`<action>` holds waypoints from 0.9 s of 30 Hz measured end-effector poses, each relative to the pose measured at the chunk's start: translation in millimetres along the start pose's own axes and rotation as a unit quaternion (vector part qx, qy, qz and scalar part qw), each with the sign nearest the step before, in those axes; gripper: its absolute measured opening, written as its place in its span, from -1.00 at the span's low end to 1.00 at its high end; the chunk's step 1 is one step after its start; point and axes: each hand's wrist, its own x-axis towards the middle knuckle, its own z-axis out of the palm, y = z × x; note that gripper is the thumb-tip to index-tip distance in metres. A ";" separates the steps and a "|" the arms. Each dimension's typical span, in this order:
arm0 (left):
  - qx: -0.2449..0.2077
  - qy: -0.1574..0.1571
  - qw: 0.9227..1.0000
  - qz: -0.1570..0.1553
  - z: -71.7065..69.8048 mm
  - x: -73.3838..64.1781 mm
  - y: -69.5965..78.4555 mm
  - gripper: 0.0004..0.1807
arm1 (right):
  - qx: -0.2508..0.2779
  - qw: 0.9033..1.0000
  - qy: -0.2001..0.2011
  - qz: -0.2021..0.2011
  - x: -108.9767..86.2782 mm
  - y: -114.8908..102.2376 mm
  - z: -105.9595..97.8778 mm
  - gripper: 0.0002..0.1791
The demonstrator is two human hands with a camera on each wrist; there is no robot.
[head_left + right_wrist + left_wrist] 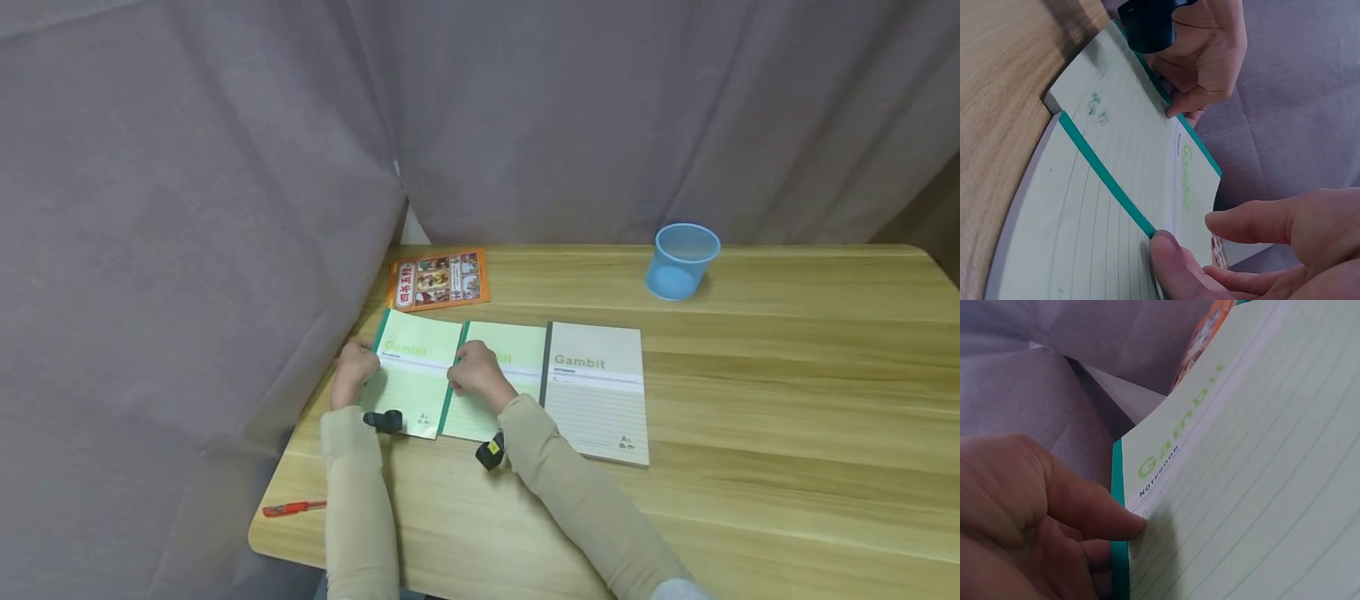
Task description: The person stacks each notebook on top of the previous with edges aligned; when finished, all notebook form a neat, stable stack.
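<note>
On the left lies a pale green notebook (414,375) with a green spine. My left hand (355,372) pinches its spine edge, the thumb (1107,512) on the cover and the other fingers partly hidden at the edge. Beside it, a second pale green notebook (480,417) sits in the middle, its spine meeting the first one's right side. My right hand (480,375) grips that spine by the thumb (1169,253), while the index finger (1247,222) stays apart over the left notebook. A white notebook (596,400) with a dark spine lies at the right.
An orange illustrated booklet (438,280) lies behind the green notebooks. Farther right, near the back edge, stands a blue mesh basket (678,267). A red pen (294,508) lies by the table's left front corner. Grey curtains (525,125) hang behind and to the left.
</note>
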 end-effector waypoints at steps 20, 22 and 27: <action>-0.094 -0.028 0.994 -0.048 -2.0 -1.9 4.7 -0.42 | 0.036 0.999 -0.006 0.028 6.0 1.0 0.2 -0.34; -0.090 -0.033 0.995 -0.042 -1.2 -3.1 6.0 -0.41 | 0.028 0.999 0.004 0.030 5.8 0.8 -0.5 -0.33; -0.086 -0.050 0.994 -0.043 -1.6 -8.1 10.0 -0.41 | 0.022 0.999 0.014 0.029 2.0 -0.7 -3.4 -0.34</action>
